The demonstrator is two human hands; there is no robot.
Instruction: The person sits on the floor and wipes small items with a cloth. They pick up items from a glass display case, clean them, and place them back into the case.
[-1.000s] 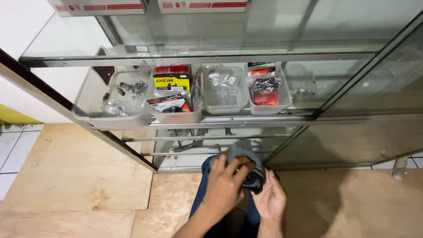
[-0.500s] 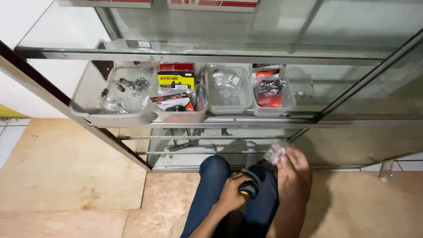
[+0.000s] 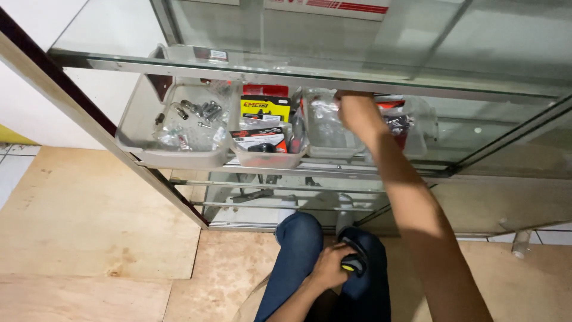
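Note:
My right hand [image 3: 356,114] reaches up into the glass cabinet, over a clear plastic tub [image 3: 326,134] on the middle shelf; its fingers are curled and what they hold is hidden. My left hand [image 3: 329,266] rests on my knee [image 3: 301,238] in blue jeans, closed around a small black and yellow object [image 3: 353,263]. To the right of the tub sits a container with red packets [image 3: 405,128].
A large clear tray of metal parts [image 3: 179,128] and a tub with yellow and black boxes [image 3: 265,140] stand on the same shelf. A glass shelf [image 3: 238,65] runs above, more shelves below. The cabinet's dark frame [image 3: 89,128] slants at left. Plywood floor [image 3: 89,226] lies below.
My right hand has risen from beside my knee, where it held a small clear packet, up into the cabinet over the clear tub. My left hand stays on my knee.

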